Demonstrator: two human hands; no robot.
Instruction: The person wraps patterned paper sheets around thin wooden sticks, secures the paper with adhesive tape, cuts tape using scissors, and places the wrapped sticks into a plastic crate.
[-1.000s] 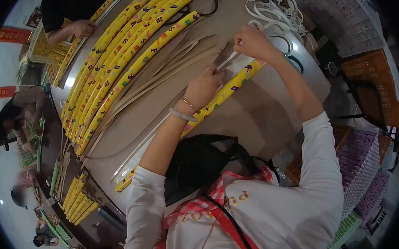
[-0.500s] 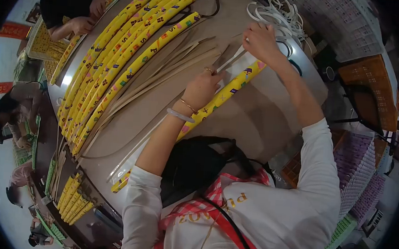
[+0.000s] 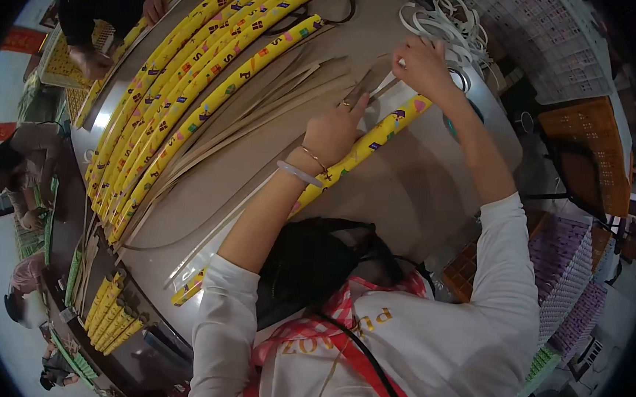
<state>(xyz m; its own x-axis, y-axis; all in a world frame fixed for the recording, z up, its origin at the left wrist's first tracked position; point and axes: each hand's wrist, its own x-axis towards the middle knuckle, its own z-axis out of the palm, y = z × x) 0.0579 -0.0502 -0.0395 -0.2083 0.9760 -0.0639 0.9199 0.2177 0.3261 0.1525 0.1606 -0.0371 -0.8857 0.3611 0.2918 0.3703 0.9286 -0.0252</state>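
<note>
Yellow patterned tube lies diagonally on the table, passing beneath the left wrist. The left hand points its index finger forward beside the tube; whether it pinches anything, I cannot tell. Farther out, the right hand pinches a pale strip near the tube's far end. White coiled bands lie beyond.

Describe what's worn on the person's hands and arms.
Left hand: gold-coloured ring; on its wrist, a thin gold-coloured bracelet and pale bangle. Right hand: no jewellery visible. Both white sleeves end well short of the wrists.
</note>
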